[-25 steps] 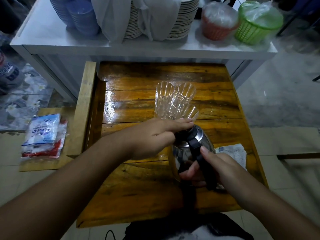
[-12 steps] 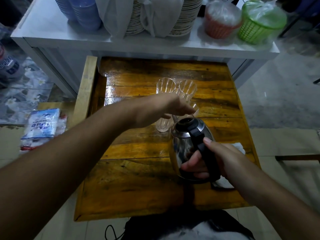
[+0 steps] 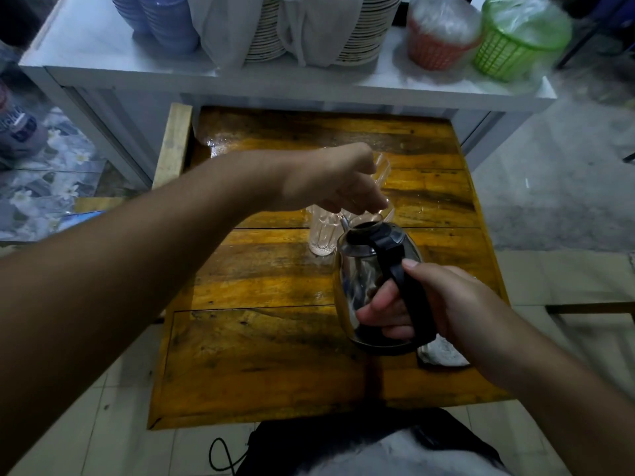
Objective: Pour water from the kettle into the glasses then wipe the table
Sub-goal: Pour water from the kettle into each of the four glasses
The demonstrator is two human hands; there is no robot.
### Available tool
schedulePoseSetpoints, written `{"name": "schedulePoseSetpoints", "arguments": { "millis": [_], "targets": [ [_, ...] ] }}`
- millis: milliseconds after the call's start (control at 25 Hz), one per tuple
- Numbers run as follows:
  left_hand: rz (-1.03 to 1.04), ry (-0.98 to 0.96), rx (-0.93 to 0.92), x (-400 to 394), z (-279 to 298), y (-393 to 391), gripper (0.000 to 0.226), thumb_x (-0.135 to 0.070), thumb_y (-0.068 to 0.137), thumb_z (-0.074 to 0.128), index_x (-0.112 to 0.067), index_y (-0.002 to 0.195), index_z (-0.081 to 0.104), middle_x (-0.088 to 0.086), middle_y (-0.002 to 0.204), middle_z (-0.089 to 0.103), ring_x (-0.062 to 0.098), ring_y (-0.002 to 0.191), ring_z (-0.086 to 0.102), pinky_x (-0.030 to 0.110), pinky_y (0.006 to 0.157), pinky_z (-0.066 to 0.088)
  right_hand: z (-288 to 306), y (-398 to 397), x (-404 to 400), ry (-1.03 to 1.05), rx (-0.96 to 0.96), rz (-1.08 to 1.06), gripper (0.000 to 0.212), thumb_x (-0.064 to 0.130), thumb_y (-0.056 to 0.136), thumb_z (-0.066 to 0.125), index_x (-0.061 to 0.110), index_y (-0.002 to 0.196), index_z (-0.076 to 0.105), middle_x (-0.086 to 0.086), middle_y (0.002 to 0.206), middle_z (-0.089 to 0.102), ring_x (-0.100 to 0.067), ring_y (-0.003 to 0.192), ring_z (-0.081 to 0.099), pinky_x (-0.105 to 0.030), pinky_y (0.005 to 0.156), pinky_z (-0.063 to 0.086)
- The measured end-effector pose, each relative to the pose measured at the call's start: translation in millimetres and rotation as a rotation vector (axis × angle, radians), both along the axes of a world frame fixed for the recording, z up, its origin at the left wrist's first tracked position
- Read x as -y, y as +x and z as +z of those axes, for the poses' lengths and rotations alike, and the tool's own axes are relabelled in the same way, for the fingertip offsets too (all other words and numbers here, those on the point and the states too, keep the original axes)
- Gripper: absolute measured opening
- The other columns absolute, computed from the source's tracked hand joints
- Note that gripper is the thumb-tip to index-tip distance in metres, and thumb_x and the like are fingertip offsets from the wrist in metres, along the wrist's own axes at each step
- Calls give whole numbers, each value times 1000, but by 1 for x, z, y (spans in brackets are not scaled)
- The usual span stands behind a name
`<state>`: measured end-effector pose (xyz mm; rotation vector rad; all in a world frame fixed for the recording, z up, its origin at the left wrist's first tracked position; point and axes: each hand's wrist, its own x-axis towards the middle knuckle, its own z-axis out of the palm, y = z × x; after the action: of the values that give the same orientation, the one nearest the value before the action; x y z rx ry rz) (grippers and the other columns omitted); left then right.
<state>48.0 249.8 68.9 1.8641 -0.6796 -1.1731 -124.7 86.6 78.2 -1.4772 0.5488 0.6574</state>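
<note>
A steel kettle (image 3: pixel 364 280) with a black handle is tilted slightly toward the glasses, its top dark and open. My right hand (image 3: pixel 436 304) is closed around the handle. Several clear ribbed glasses cluster just beyond the kettle; one glass (image 3: pixel 321 235) stands in plain sight and another glass (image 3: pixel 384 170) pokes out behind my left hand (image 3: pixel 340 183). That hand hovers over the cluster, fingers curled down with the tips at a glass rim; whether it grips is hidden. A white cloth (image 3: pixel 443 353) lies on the wooden table (image 3: pixel 261 355), partly under the kettle and my right wrist.
A white counter (image 3: pixel 113 60) runs along the table's far edge with stacked plates (image 3: pixel 364 32), blue bowls (image 3: pixel 165 18), an orange basket (image 3: pixel 439 46) and a green basket (image 3: pixel 512 49). A wooden plank (image 3: pixel 175 139) lines the left side. A black cord (image 3: pixel 223 455) lies on the tiled floor.
My left hand left the kettle's top and moved forward over the glasses. The kettle's top now shows open, and my right hand has kept its hold on the handle.
</note>
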Motion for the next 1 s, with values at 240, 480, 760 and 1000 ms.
{"name": "schedulePoseSetpoints", "arguments": {
  "millis": [240,480,760,1000],
  "targets": [
    [-76,99,61,7,13,0,72,-48,93,12,-12,133,59,6,136,61,16,123,57,31,102,43,1,1,2,6,-15,9,57,31,106,31,-4,87,72,-24,94,80,-31,93,79,-37,80,57],
    [-48,138,19,17,11,3,63,-39,101,10,-15,124,63,5,134,62,13,118,59,27,93,45,3,2,4,5,-12,28,58,31,107,30,-5,90,72,-24,95,80,-32,92,79,-39,80,57],
    [-43,141,28,17,14,0,65,-39,101,9,-10,131,60,5,130,61,18,122,58,27,92,45,8,1,3,9,-9,33,56,29,107,30,-6,91,71,-24,93,80,-31,90,79,-34,74,60],
    [-37,153,24,18,15,-2,65,-40,101,10,-11,130,61,6,136,61,14,118,59,27,93,45,8,-1,6,10,5,33,55,28,106,32,-6,89,72,-25,91,80,-32,88,79,-32,70,61]
  ]
}}
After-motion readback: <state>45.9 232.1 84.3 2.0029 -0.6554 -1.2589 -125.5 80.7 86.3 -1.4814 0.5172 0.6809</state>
